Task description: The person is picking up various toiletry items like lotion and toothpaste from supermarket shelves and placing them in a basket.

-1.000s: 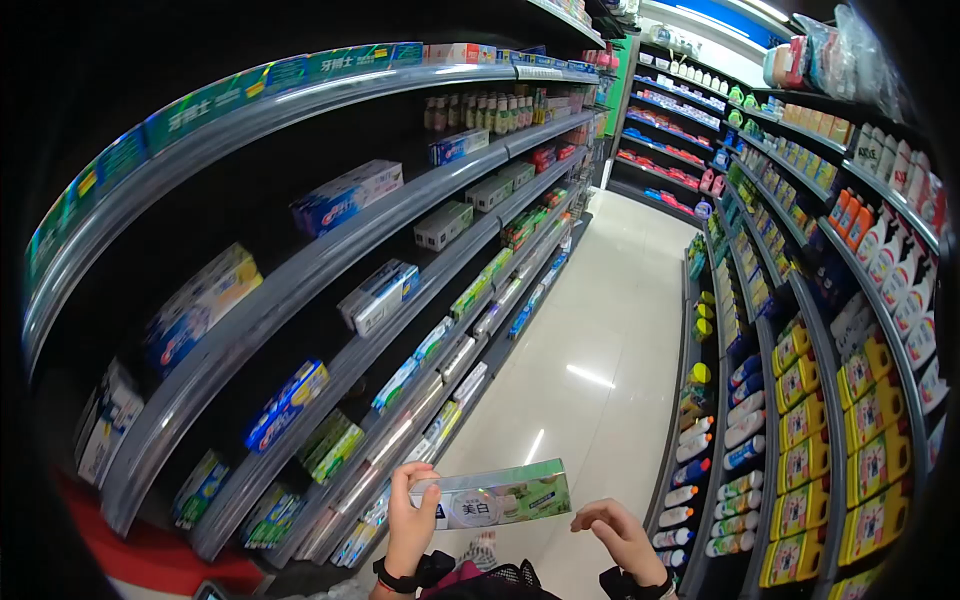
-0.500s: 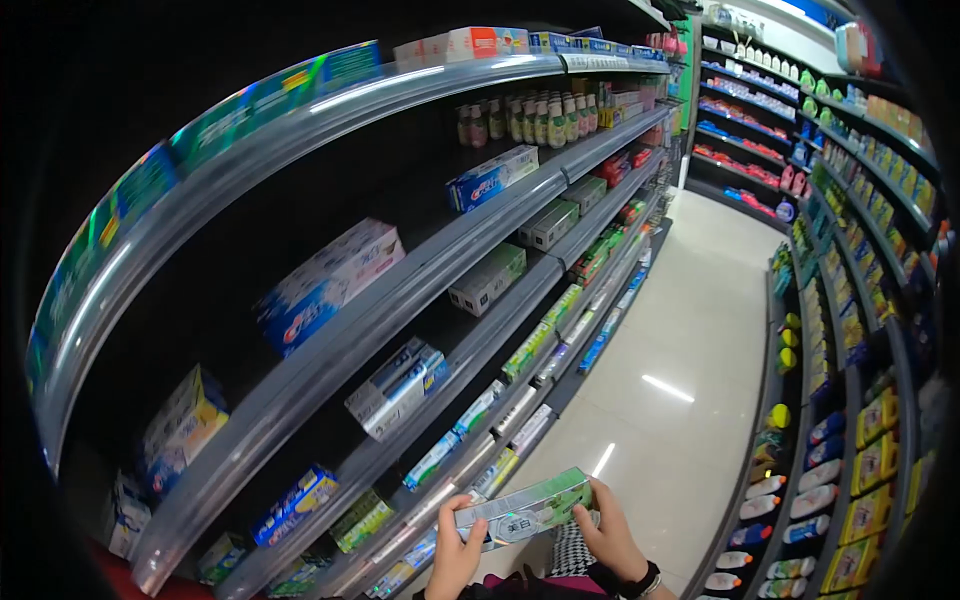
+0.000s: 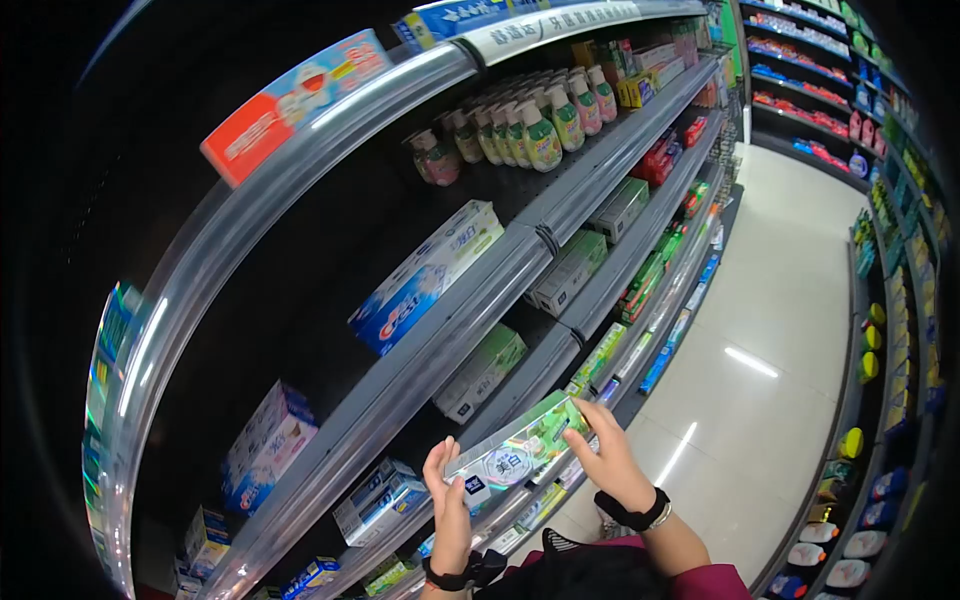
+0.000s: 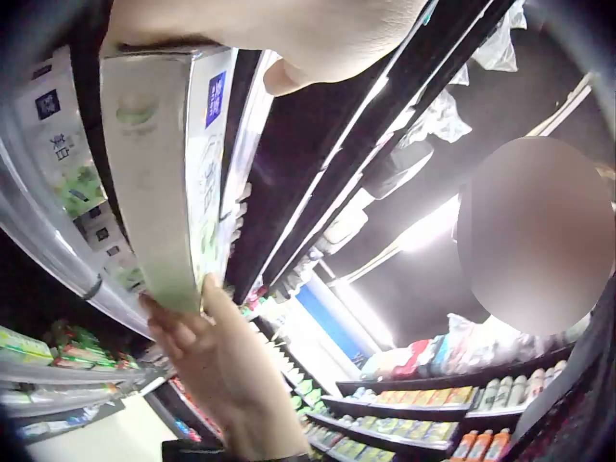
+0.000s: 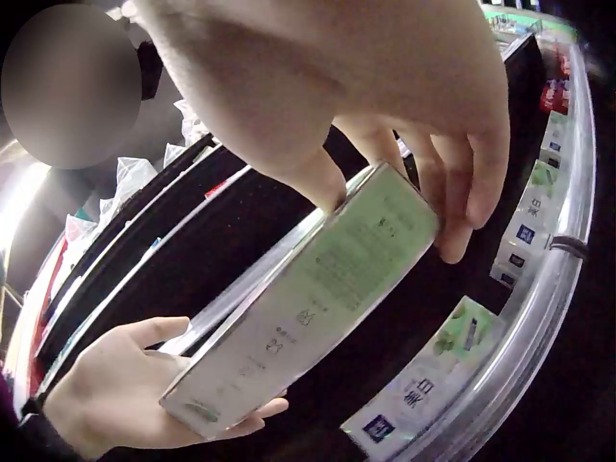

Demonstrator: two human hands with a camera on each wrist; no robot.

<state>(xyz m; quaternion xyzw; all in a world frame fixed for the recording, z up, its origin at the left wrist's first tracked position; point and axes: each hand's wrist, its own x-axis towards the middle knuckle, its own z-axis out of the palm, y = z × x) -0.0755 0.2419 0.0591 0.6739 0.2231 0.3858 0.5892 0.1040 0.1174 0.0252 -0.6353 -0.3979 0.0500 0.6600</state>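
Both hands hold a long white-and-green toothpaste box (image 3: 520,450) by its two ends, tilted with its green end higher. The left hand (image 3: 450,510) pinches the white end, with the thumb on the front face. At the green end, the right hand (image 3: 617,470) has its thumb on the front and its fingers behind. Just beyond the held box, a similar toothpaste box (image 3: 480,375) lies on a shelf. In the right wrist view the printed side (image 5: 308,298) of the held box shows between the hands.
A transparent shelf lip (image 3: 400,430) runs along the shelf edge near the hands. A blue-and-white Crest box (image 3: 430,275) lies one shelf higher, with several small bottles (image 3: 540,135) behind it. Tiled floor (image 3: 770,290) stretches between the two shelf rows.
The right hand, apart from the toothpaste box at first, has taken its green end while the left hand kept its grip. The view has moved closer to the left shelves, and the box now overlaps them.
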